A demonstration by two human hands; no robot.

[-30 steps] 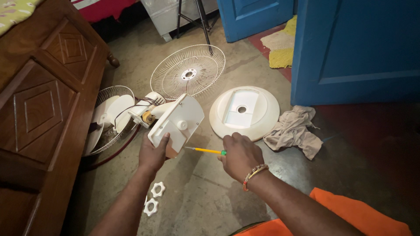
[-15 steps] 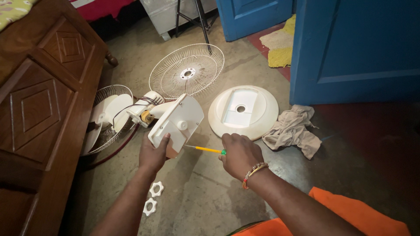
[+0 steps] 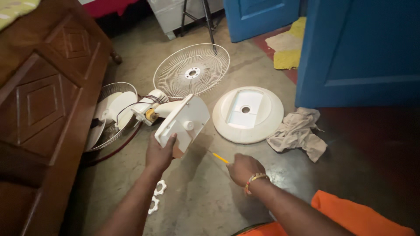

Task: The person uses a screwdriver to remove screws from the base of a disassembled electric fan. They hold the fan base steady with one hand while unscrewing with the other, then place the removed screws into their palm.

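Cream plastic shows on most of the fan parts spread over the grey concrete floor [image 3: 210,192]. Counted: 1 flat fan panel [image 3: 183,123], 1 round fan base [image 3: 248,114], 2 wire grilles, 2 small white lobed nuts [image 3: 156,196], 1 crumpled rag [image 3: 299,132], 1 yellow-handled screwdriver [image 3: 220,157] and 2 hands.

Near the middle of the scene, the left hand [image 3: 159,154] grips the near lower corner of the fan panel, fingers [image 3: 171,140] clamped over its edge. The panel is tilted up off the floor, its long axis running from that near left corner up toward the far right, with its broad face and a small round knob turned toward the camera. Behind it the motor housing [image 3: 151,111] with dark wires lies just to the left.

To the right and nearer, the right hand [image 3: 243,168] is closed in a fist on the screwdriver. Only a short yellow length shows past the knuckles, pointing far and left toward the panel; its tip is too thin to make out. A beaded band sits on that wrist.

The front grille [image 3: 191,70] lies flat on the far side. The rear grille [image 3: 109,114] leans at the left against the carved wooden cabinet [image 3: 48,100]. A blue door [image 3: 358,52] stands at the far right.
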